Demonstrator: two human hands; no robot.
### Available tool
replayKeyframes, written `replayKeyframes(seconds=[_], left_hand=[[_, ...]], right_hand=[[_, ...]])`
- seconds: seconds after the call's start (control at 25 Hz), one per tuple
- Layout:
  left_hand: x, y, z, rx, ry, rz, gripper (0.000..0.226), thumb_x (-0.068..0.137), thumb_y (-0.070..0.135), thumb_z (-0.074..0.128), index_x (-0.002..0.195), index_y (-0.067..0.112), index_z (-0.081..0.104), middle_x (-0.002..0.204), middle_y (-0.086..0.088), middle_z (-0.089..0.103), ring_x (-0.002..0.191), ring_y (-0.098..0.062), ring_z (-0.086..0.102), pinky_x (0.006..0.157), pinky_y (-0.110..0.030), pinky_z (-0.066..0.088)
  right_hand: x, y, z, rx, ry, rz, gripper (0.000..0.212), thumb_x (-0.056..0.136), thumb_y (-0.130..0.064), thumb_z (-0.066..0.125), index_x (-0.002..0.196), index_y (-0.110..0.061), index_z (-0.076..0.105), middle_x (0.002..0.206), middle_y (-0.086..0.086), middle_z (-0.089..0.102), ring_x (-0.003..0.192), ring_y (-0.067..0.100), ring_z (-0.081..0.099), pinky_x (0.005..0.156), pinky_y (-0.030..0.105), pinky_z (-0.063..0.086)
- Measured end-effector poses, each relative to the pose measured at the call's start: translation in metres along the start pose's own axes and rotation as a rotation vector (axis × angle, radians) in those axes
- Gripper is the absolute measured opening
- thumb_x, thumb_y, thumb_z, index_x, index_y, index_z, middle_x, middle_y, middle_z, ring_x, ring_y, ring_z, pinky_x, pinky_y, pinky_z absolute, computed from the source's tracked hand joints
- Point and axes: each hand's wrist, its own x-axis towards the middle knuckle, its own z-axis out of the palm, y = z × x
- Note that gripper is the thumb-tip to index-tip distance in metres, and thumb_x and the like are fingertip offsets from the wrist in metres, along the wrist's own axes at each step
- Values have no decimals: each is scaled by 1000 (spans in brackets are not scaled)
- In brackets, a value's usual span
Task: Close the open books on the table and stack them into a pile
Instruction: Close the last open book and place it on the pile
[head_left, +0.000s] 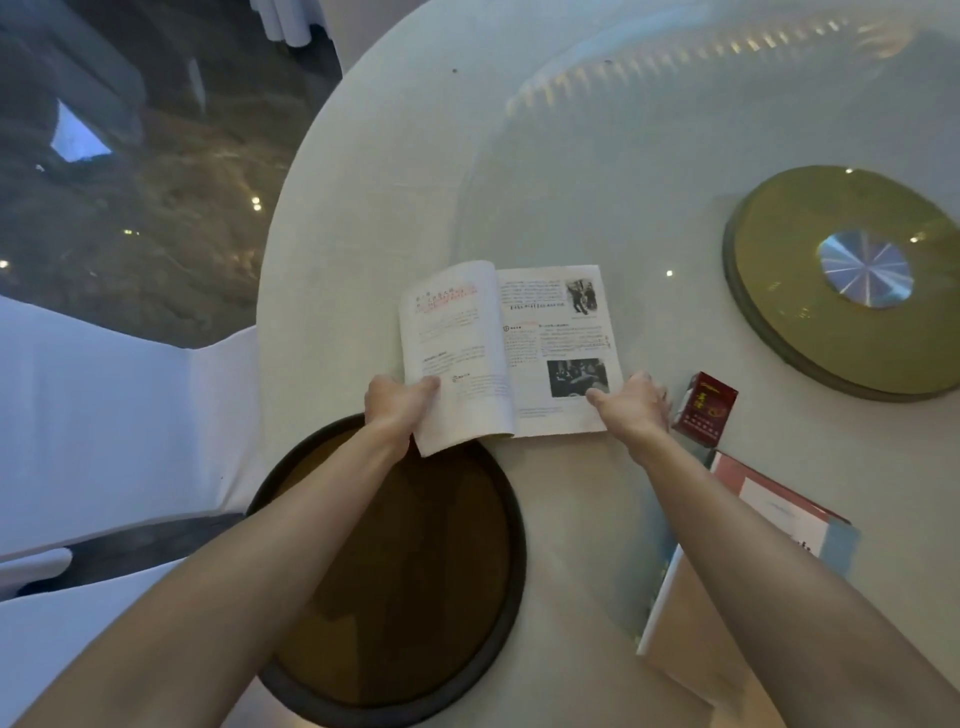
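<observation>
Nearest the camera, at the bottom centre of the frame, a dark round tray (395, 571) with a raised black rim lies on the white-clothed worktop (395, 171), and both bare forearms reach over it toward the middle of the picture. At the lower right, a closed book (779, 512) with a pink and pale blue cover rests on the worktop, partly hidden under the right forearm; a tan surface lies just below it, too blurred to tell what it is. Beyond the tray, the open book (511, 348) lies at the centre of the frame, its near edge just past the tray's rim. The left hand (397, 408) is curled around the lower left corner of the left page block, thumb on top of the page, and that side is lifted off the worktop. The right hand (631, 402) lies flat and spread, palm down, on the lower right corner of the right page, gripping nothing. Just right of that hand stands a small red box (704, 410). Farther off, at the right edge, sits a round olive-gold disc (810, 312) with a shiny silver centre.
</observation>
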Motion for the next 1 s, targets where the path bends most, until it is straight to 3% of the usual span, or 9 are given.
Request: replayKeyframes(seconds=[0.12, 0.24, 0.36, 0.44, 0.56, 0.68, 0.8, 0.84, 1.0], left_hand=[[-5, 15, 8, -72, -117, 122, 30, 87, 22, 78, 110, 4, 70, 106, -5, 74, 82, -13, 70, 56, -16, 49], [-22, 42, 30, -82, -323, 301, 24, 86, 18, 79, 108, 8, 74, 95, 1, 75, 85, -11, 71, 62, -11, 52], [-34, 55, 61, -23, -457, 327, 8, 94, 29, 70, 96, 23, 75, 90, 12, 71, 78, 3, 65, 61, -10, 50], [-29, 48, 76, 82, -394, 325, 16, 95, 40, 65, 98, 26, 74, 97, 7, 70, 82, -2, 64, 68, -15, 51], [-13, 31, 81, 316, -148, 311, 55, 84, 43, 68, 131, 15, 62, 124, -8, 62, 114, -24, 60, 94, -37, 53], [-11, 27, 84, 484, -58, 302, 57, 85, 38, 69, 134, 13, 54, 129, -15, 50, 122, -32, 48, 101, -43, 45], [-10, 32, 84, 420, -42, 211, 62, 84, 37, 73, 134, 10, 49, 133, -17, 46, 124, -34, 47, 100, -42, 45], [-8, 32, 84, 405, -41, 187, 63, 82, 38, 75, 132, 10, 51, 131, -15, 50, 122, -33, 50, 98, -43, 47], [-6, 28, 75, 155, -185, 160, 33, 83, 26, 79, 110, 9, 69, 109, -6, 73, 96, -20, 68, 74, -30, 55]], right_hand=[[-1, 8, 6, 58, -43, 81, 57, 70, -49, 75, 112, -12, 65, 118, 12, 70, 110, 34, 64, 91, 48, 57], [-9, 11, 7, 99, -77, 65, 20, 74, -28, 68, 86, -13, 68, 100, 11, 71, 90, 30, 68, 67, 36, 53], [-17, 14, 5, 204, -107, 87, 20, 77, -17, 56, 92, -11, 69, 97, 11, 71, 87, 31, 70, 72, 43, 60], [-12, 21, 3, 321, -121, 106, 25, 84, -11, 49, 93, -4, 71, 93, 12, 75, 85, 34, 73, 77, 51, 64], [-8, 26, 1, 523, -108, 160, 33, 95, -13, 41, 94, 13, 60, 84, 10, 68, 72, 29, 66, 66, 41, 59], [-13, 24, 2, 490, -94, 109, 31, 95, -34, 45, 76, -14, 60, 72, 7, 57, 65, 22, 53, 66, 47, 56], [-19, 23, 4, 430, -113, 55, 31, 91, -31, 51, 72, -8, 59, 69, 4, 56, 67, 20, 52, 76, 50, 60], [-20, 23, 3, 429, -113, 53, 32, 92, -28, 54, 79, -2, 64, 73, 3, 61, 70, 20, 55, 77, 47, 59], [-27, 30, -1, 419, -123, 52, 24, 94, -29, 62, 107, -10, 69, 101, 4, 70, 97, 23, 64, 83, 38, 51]])
